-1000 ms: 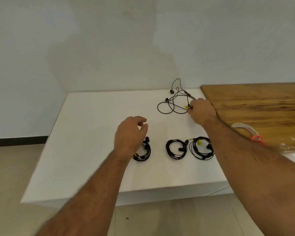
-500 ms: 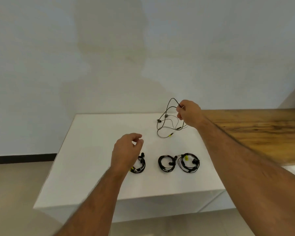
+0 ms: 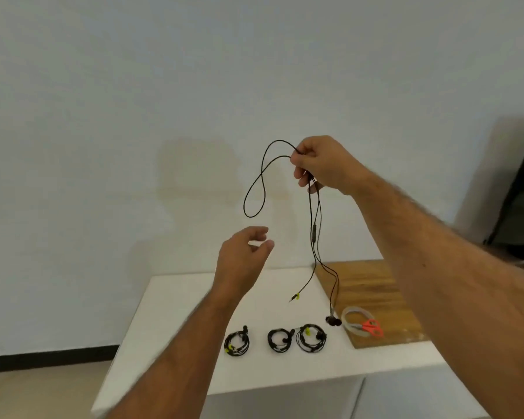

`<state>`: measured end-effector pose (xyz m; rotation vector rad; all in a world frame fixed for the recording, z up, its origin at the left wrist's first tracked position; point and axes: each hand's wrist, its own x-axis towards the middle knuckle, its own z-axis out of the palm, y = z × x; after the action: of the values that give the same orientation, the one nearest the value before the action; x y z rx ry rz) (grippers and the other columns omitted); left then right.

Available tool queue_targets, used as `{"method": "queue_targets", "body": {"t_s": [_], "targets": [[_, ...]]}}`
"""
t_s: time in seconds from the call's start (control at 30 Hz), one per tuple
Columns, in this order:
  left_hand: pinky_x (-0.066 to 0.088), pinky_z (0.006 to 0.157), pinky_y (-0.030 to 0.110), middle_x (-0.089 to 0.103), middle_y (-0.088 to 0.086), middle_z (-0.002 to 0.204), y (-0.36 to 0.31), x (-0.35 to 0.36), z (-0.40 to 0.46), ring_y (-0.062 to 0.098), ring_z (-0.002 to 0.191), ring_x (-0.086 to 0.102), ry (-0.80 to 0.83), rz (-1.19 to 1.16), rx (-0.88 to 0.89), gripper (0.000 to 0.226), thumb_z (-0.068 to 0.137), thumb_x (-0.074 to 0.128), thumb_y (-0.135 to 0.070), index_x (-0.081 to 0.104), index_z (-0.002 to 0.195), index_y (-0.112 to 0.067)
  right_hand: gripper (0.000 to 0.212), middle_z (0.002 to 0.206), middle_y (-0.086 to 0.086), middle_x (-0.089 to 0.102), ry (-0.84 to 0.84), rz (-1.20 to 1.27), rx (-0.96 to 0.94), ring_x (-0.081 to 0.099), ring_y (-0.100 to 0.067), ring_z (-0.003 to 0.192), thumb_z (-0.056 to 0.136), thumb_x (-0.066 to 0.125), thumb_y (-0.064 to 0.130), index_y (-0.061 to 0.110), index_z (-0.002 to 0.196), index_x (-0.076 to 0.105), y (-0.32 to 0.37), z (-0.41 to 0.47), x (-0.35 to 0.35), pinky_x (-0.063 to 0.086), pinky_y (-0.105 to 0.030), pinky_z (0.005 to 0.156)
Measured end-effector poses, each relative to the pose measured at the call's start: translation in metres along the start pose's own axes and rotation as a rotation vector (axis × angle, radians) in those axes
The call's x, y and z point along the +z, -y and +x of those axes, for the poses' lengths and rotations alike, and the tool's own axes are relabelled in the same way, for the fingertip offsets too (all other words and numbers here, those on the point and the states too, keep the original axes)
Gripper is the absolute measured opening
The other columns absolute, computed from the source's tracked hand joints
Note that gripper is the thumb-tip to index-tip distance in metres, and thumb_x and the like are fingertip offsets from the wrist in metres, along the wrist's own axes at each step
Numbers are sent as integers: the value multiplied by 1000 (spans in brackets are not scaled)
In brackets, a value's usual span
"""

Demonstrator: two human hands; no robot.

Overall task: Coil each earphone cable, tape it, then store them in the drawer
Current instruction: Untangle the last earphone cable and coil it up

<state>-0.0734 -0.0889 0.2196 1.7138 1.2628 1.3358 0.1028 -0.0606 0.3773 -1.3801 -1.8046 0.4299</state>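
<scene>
Above table | right hand pinches earphone cable (uncoiled)

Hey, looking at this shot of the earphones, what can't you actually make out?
- Drawer: not in the head view at all.
- Tape on the three coiled earphones: too small to confirm.
- Cable inside the right hand's grip: hidden by fingers.
- Tape roll beside the scissors: blurred, and the two overlap.

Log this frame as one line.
right hand: grips loose earphone cable, lifted off table | left hand: empty, reaching toward cable | coiled earphones: three on table | step: coiling
</scene>
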Motion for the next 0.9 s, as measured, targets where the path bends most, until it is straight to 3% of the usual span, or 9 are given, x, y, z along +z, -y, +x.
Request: {"method": "queue_targets", "body": {"t_s": [0.17,0.3,0.43,0.67,0.77,0.83,0.9], "targets": [[58,62,26,68,-8,104,-113,-8,-22,5,82,69,9,-155,193,31,92,58,-41,64,115,-22,13,81,-10,72,88,27,-42,71,-20,67,97,58,19,6,97,63,77,-51,-46,60,-36,56],[54,66,30,71,-3,94,-168,-16,-47,11,81,69,33,-430,21,50,99,34,-53,66,104,-15,13,75,-10,71,157,43,-45,72,-24,68,95,60,18,7,91,64,101,-97,-49,58,-35,57],[56,64,29,72,2,79,-191,-36,-71,16,72,71,74,-543,-76,44,100,41,-44,66,98,-9,19,79,-14,72,191,42,-37,74,-24,74,95,61,24,6,89,65,108,-141,-40,59,-34,59],[55,72,33,73,3,96,-206,-80,-105,19,88,71,244,-342,-144,33,102,41,-34,66,105,-12,16,84,-8,75,0,53,-23,74,-21,75,93,60,22,10,85,68,128,-186,-54,52,-30,63],[54,75,35,60,-3,71,-215,-103,-111,14,67,65,322,-176,-143,33,102,41,-34,67,100,-13,14,78,-9,73,-93,56,-10,72,-22,65,92,59,17,7,86,66,135,-192,-74,47,-28,58],[54,65,32,42,-6,59,-224,-114,-113,10,51,46,375,-94,-130,32,102,41,-33,64,97,-13,14,79,-8,73,-56,-44,30,72,-21,66,92,61,19,6,88,66,133,-195,-86,47,-28,60],[47,53,25,31,-7,58,-242,-122,-115,9,47,30,405,-9,-102,31,103,40,-34,61,95,-13,14,84,-8,74,9,-204,54,73,-20,71,90,65,21,7,92,66,129,-198,-92,52,-29,67]]}}
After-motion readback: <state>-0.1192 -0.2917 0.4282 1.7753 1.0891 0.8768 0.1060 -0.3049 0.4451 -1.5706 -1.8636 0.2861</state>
